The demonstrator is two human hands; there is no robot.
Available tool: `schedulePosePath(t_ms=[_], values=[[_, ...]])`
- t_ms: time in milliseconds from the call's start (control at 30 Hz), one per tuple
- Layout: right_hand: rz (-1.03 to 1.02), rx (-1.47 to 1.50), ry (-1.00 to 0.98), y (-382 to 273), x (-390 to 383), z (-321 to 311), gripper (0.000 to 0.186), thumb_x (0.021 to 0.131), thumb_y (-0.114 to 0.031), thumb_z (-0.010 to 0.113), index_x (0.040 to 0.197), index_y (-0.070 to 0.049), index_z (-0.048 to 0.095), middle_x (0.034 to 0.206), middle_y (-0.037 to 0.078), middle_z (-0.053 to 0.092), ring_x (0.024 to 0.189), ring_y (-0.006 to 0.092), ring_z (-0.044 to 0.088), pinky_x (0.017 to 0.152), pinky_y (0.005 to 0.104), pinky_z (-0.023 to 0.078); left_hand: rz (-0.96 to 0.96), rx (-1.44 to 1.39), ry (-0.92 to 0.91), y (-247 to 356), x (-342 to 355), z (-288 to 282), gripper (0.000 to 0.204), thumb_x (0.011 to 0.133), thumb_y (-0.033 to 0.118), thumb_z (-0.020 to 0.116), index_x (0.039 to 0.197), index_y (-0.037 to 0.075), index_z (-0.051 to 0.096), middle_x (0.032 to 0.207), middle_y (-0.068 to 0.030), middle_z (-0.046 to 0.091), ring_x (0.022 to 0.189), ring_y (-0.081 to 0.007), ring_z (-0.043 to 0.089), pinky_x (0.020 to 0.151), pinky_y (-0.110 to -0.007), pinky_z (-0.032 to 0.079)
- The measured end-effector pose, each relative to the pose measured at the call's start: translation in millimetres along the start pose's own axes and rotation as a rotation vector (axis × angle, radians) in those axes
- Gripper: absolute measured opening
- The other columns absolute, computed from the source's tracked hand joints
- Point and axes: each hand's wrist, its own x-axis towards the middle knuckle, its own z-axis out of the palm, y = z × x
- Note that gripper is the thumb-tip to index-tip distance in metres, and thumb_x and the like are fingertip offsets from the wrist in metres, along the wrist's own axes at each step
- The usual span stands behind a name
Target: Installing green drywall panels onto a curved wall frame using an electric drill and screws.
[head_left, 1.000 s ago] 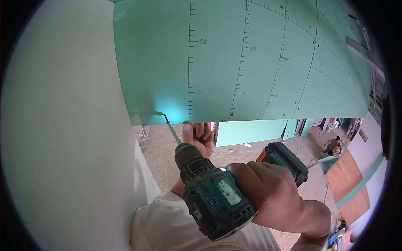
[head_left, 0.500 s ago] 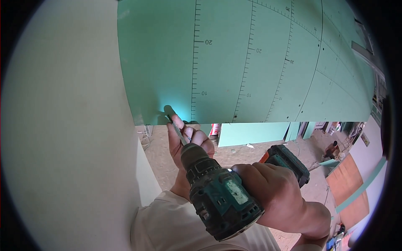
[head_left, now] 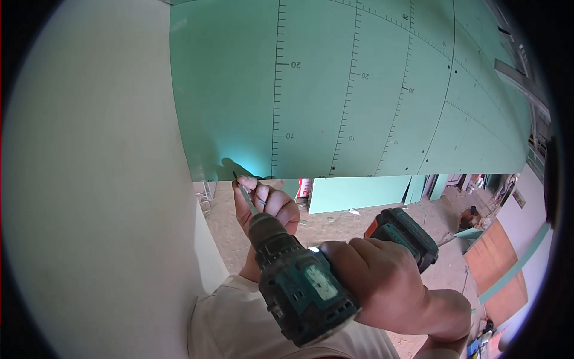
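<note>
Head view: right hand (head_left: 382,281) grips drill (head_left: 299,281), left hand (head_left: 266,206) steadying its bit (head_left: 245,194).

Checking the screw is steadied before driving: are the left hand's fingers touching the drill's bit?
Touching. The head view shows the left hand with its fingertips pinched around the bit of the cordless drill, just below the green board.

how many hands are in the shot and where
2. The right hand grips the handle of the teal cordless drill at lower centre. The left hand is further up, its fingers pinching near the bit tip at the green board's lower edge.
</note>
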Motion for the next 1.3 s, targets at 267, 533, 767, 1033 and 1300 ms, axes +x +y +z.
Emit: schedulePosePath(t_ms=[267,533,767,1033,1300], values=[[0.028,-0.040,-0.005,-8,8,1,0.022,0.071,-0.006,0.073,0.088,-0.006,0.059,0.067,0.004,0.053,0.050,0.0201,0.048,0.047,0.0342,0.039,0.119,0.677,0.449,-10,-17,-36,0.028,0.099,0.031,0.065,0.122,0.015,0.064,0.065,0.0023,0.049,0.053,-0.0069,0.037,0.042,-0.019,0.029],[-0.032,-0.236,0.090,-21,21,8,0.012,0.078,-0.012,0.065,0.076,-0.009,0.054,0.059,0.003,0.049,0.044,0.0140,0.041,0.040,0.0292,0.031,0.069,0.905,0.382,21,21,-66,0.023,0.087,0.027,0.080,0.093,0.018,0.059,0.061,0.0085,0.039,0.049,-0.0038,0.029,0.040,-0.018,0.020],[0.026,-0.334,0.043,-27,34,5,0.012,0.075,-0.012,0.066,0.075,-0.008,0.054,0.060,0.005,0.052,0.044,0.0158,0.042,0.041,0.0309,0.032,0.075,0.869,0.484,15,19,-64,0.034,0.082,0.016,0.080,0.111,0.015,0.062,0.063,0.0061,0.048,0.048,-0.0032,0.030,0.038,-0.017,0.020],[-0.015,-0.386,0.083,-27,43,7,0.011,0.075,-0.011,0.064,0.070,-0.008,0.055,0.054,0.005,0.051,0.042,0.0132,0.038,0.040,0.0294,0.029,0.073,0.902,0.500,13,19,-60,0.042,0.081,0.020,0.082,0.117,0.015,0.061,0.063,0.0059,0.049,0.048,-0.0025,0.030,0.038,-0.017,0.020],[-0.048,-0.501,0.082,-29,47,6,0.012,0.075,-0.010,0.064,0.067,-0.008,0.055,0.052,0.004,0.051,0.041,0.0113,0.035,0.040,0.0283,0.028,0.047,0.939,0.519,8,21,-51,0.042,0.082,0.020,0.083,0.117,0.015,0.060,0.064,0.0054,0.050,0.048,-0.0022,0.030,0.038,-0.016,0.020]])
